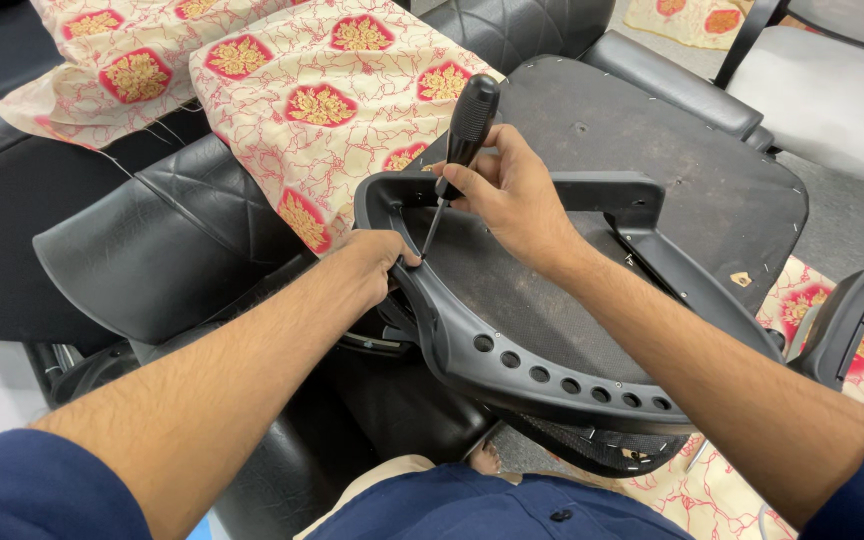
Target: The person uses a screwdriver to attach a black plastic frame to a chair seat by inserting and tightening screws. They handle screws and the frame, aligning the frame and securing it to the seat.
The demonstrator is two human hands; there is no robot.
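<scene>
Packages: none in sight, not a box, bag or wrapper anywhere in the head view.
Labels: none to be seen on any surface.
Signs: none showing.
Screens: none in the picture.

Your black quilted sofa (182,215) carries upturned chair seat (652,160), red-and-cream floral cloth (322,100) draped over its back
</scene>
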